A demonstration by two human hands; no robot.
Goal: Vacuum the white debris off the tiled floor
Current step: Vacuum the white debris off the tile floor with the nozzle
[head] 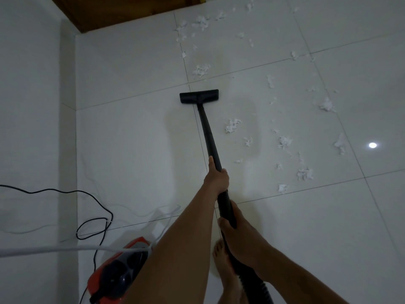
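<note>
A black vacuum wand (208,132) runs from my hands out to its flat floor head (199,96), which lies on the white tiled floor (131,139). My left hand (215,177) grips the wand partway down. My right hand (236,229) grips it lower, near where the ribbed hose (252,279) begins. White shredded debris lies scattered ahead and to the right: one clump (201,70) just beyond the head, another clump (232,125) right of the wand, more pieces (304,174) further right and more pieces (201,21) far ahead.
The red and black vacuum body (118,270) sits at lower left with a black power cord (94,218) looping over the floor. A white wall (32,106) runs along the left. A brown wooden door (122,9) stands far ahead. My bare foot (223,266) is under the hose.
</note>
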